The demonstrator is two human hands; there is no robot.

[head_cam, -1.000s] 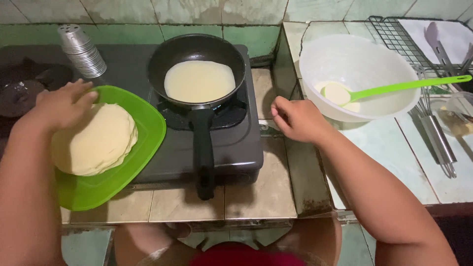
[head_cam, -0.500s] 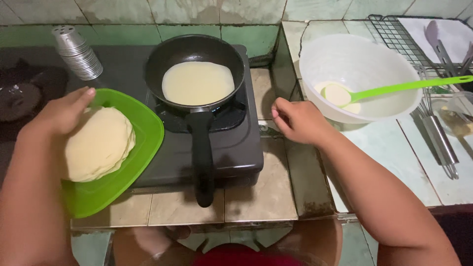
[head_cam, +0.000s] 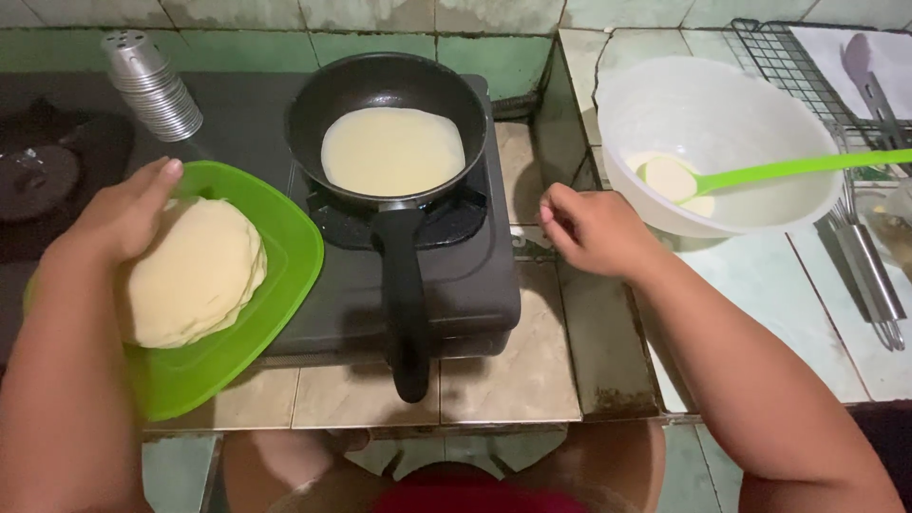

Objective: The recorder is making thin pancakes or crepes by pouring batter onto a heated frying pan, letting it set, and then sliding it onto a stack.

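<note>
A black frying pan [head_cam: 313, 104] sits on a black single-burner stove [head_cam: 465, 285], its handle pointing toward me, with a pale round crepe [head_cam: 392, 150] lying flat in it. To the left, a green plate [head_cam: 275, 256] holds a stack of cooked crepes [head_cam: 195, 275]. My left hand [head_cam: 123, 214] rests on the far left edge of that stack, fingers together. My right hand [head_cam: 594, 228] hovers loosely curled over the tiled counter to the right of the stove, holding nothing.
A white bowl [head_cam: 722, 104] with a little batter and a green ladle [head_cam: 760, 173] stands at the right. Behind it lie a wire rack [head_cam: 788, 66] and metal utensils [head_cam: 869, 275]. A metal shaker [head_cam: 152, 85] stands at the back left beside another burner [head_cam: 38, 180].
My left hand and the green plate have shifted slightly toward me and right. My right hand stays nearly still beside the stove.
</note>
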